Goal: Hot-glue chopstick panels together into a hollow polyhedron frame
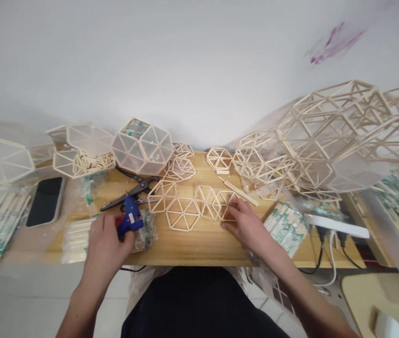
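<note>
My left hand [109, 237] is curled around a blue hot glue gun [131, 219] at the left of the wooden table. Its fingers are partly hidden. At the middle right, my right hand [243, 223] has thumb and fingertips closed at the edge of a hexagonal stick frame [223, 199]. That frame stands beside a chain of similar frames, including a flat spoked stick hexagon [183, 213]. Behind the glue gun lie black scissors [137, 188]. Some loose thin sticks [241, 191] rest behind my right hand.
Finished stick polyhedra [143, 145] line the wall, with a large lattice [340, 126] at right. A phone [45, 201], packs of sticks [77, 239] and more packs [285, 229] lie on the table [192, 249]. A white power strip [338, 226] with plugged cables sits at right.
</note>
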`<control>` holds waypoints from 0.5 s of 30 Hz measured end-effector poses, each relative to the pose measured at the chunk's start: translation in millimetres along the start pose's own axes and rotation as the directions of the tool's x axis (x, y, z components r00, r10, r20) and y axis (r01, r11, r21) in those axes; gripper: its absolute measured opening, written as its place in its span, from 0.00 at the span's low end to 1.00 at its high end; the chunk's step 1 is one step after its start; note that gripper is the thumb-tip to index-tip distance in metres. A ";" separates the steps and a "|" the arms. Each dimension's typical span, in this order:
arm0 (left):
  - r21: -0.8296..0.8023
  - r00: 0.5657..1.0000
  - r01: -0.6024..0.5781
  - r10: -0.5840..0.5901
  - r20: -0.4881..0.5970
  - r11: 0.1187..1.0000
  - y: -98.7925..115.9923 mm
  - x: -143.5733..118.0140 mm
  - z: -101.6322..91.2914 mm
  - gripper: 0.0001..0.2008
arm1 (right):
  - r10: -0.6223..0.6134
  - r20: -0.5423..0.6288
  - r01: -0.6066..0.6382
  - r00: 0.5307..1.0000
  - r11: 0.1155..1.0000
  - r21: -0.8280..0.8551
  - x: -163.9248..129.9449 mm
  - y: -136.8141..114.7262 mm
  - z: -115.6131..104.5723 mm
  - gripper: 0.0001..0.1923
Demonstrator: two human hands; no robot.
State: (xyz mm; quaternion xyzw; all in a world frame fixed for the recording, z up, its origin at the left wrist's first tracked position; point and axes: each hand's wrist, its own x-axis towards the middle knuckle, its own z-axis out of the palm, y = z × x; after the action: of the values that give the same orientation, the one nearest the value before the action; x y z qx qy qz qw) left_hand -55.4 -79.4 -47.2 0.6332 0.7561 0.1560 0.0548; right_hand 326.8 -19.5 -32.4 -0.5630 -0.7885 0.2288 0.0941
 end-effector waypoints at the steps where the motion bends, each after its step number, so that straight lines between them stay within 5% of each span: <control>1: -0.031 1.000 0.019 -0.019 0.000 0.999 -1.5 -0.2 -2.9 0.16 | -0.009 -0.008 0.009 1.000 1.000 -0.025 -2.9 -0.8 2.8 0.04; 8: -0.188 0.925 0.373 -0.380 0.001 0.908 6.1 -7.1 -29.3 0.21 | -0.025 -0.043 0.023 0.999 0.998 -0.055 -13.8 -3.9 6.5 0.05; 12: -0.299 0.865 0.460 -0.499 -0.063 0.836 35.8 -7.8 -37.7 0.18 | -0.044 -0.139 0.038 0.989 0.998 -0.043 -16.2 -8.3 -2.3 0.07; 15: -0.406 0.840 0.461 -0.535 -0.085 0.789 53.1 -8.6 -41.2 0.16 | 0.076 -0.267 -0.069 0.961 0.997 0.034 -24.0 -13.0 -19.6 0.08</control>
State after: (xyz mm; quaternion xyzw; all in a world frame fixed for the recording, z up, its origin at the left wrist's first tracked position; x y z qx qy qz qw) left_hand -15.3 -86.7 7.1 0.3698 0.8549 0.3367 0.1377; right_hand 332.1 -40.3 -6.5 -0.6161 -0.7446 0.1634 0.1984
